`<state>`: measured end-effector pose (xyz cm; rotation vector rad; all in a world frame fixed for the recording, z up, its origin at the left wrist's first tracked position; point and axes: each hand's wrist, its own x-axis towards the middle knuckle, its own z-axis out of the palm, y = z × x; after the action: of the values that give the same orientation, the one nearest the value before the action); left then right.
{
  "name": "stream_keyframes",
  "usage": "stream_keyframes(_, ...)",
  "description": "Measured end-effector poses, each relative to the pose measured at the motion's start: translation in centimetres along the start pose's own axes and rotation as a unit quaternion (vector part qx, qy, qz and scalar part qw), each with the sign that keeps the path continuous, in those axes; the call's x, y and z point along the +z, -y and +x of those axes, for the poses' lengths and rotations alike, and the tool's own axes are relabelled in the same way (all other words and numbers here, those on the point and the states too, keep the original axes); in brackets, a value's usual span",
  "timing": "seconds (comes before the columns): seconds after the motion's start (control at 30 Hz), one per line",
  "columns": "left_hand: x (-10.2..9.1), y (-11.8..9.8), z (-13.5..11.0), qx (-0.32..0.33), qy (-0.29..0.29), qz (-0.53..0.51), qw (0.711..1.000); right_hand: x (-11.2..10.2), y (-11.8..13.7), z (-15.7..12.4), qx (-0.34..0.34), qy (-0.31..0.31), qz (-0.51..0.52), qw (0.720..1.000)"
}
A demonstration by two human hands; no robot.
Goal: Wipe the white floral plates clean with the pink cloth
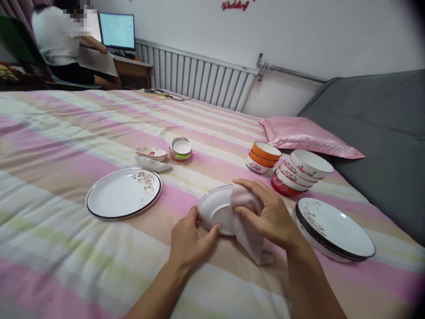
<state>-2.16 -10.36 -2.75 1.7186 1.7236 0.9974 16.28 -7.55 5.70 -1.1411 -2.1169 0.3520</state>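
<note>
On a striped bed point(116, 261), the left hand point(189, 239) clamps a white plate point(215, 204) (thumb at its edge); the right hand point(274, 212), clamped on cloth point(247, 237) against it, should press evenly.

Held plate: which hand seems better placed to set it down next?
Likely the left hand: it grips the plate by its edge, while the right hand holds a cloth against the plate.

The word "Wedding" point(235, 5) reads in red slanted script on the white wall point(199, 26), with another scrap of red beside it at the picture's top edge. Whatever the lit monitor point(117, 30) displays is too small to read.
</note>
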Motion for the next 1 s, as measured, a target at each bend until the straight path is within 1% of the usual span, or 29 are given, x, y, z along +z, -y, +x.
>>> stream_keyframes(0.07, 0.0, 0.0, 0.1, 0.026, -0.029, -0.04, 0.998, 0.3, 0.3, 0.0, -0.008, 0.003, -0.015, 1.0)
stream_keyframes(0.17, 0.1, 0.2, 0.0, 0.086, -0.084, -0.097, 0.988, 0.5, 0.6, 0.0, -0.016, 0.01, -0.023, 1.0)
stream_keyframes(0.23, 0.2, 0.4, 0.0, 0.101, -0.098, -0.116, 0.983, 0.5, 0.6, 0.0, -0.018, 0.013, -0.023, 1.0)
stream_keyframes(0.43, 0.0, 0.4, 0.1, 0.074, -0.054, -0.186, 0.978, 0.5, -0.6, 0.2, -0.006, 0.003, -0.005, 1.0)
stream_keyframes(0.53, 0.0, 0.4, 0.3, 0.056, -0.05, -0.219, 0.973, 0.7, -1.5, 0.3, 0.007, -0.003, 0.015, 1.0)
stream_keyframes(0.7, 0.1, 0.5, 0.5, 0.035, -0.05, -0.25, 0.966, 0.9, -2.4, 0.5, 0.056, 0.006, 0.059, 0.997)
stream_keyframes(0.8, 0.1, 0.4, 0.5, 0.022, -0.051, -0.247, 0.967, 0.7, -2.7, 0.4, 0.101, 0.024, 0.08, 0.991)
stream_keyframes(0.9, 0.1, 0.4, 0.5, 0.013, -0.053, -0.246, 0.968, 0.4, -2.9, 0.3, 0.151, 0.064, 0.109, 0.98)
stream_keyframes(1.0, 0.1, 0.5, 0.5, 0.007, -0.056, -0.247, 0.967, 0.2, -3.0, 0.2, 0.18, 0.094, 0.125, 0.971)
